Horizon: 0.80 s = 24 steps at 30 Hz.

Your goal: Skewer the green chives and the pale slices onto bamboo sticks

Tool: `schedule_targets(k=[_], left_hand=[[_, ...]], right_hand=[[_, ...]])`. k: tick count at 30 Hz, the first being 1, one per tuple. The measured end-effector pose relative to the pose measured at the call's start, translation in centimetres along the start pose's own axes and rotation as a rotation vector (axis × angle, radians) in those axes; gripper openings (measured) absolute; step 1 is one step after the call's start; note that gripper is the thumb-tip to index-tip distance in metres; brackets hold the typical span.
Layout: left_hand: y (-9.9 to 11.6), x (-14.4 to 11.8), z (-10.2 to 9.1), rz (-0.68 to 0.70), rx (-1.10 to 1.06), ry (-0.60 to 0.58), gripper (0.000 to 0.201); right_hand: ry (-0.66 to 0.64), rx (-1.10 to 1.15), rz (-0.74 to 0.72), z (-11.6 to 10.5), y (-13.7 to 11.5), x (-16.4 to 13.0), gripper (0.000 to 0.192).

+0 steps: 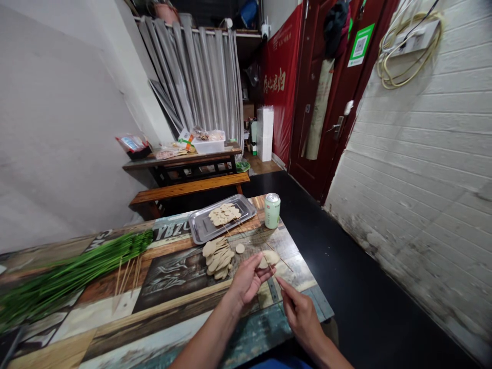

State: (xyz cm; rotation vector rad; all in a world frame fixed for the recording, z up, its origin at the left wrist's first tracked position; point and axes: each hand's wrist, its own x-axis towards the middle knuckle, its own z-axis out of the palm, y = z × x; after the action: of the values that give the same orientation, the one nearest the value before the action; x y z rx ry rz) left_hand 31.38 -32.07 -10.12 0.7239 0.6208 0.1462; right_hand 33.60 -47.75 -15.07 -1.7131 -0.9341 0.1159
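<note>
My left hand (248, 279) pinches a pale round slice (269, 258) between thumb and fingers above the table's right end. My right hand (298, 307) grips a thin wooden skewer (273, 271) whose tip meets that slice. Just left of my hands lies a loose pile of pale slices (217, 254), with a single slice (240, 248) beside it. Behind the pile sits a metal tray (200, 228) that bears skewered slices (224, 213).
A green drink can (272, 210) stands at the table's far right corner. A long bundle of green chives (69, 277) lies on the left, with bare skewers (128, 274) near it. Beyond are a wooden bench (188, 188) and another table (180, 159). A red door (330, 97) is on the right.
</note>
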Motion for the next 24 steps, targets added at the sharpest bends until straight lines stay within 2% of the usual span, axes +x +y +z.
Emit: schedule_targets(k=[4,11,19,24], left_hand=[[0.39,0.2,-0.29,-0.092,-0.062,-0.02,0.032],[0.08,0.28,-0.41,-0.013,-0.011,0.012,0.008],[-0.01,0.3,-0.36,-0.027,-0.02,0.033,0.006],[-0.19,0.29,-0.58,-0.028,-0.002,0.013,0.011]], right_hand=[[0.027,0.0,-0.008,0.02,0.09,-0.05,0.036],[0.008,0.011,0.018,0.0,0.42,-0.4,0.036],[0.005,-0.015,0.039,-0.06,0.38,-0.59,0.037],[-0.075,-0.038,0.018,-0.57,-0.06,-0.67,0.041]])
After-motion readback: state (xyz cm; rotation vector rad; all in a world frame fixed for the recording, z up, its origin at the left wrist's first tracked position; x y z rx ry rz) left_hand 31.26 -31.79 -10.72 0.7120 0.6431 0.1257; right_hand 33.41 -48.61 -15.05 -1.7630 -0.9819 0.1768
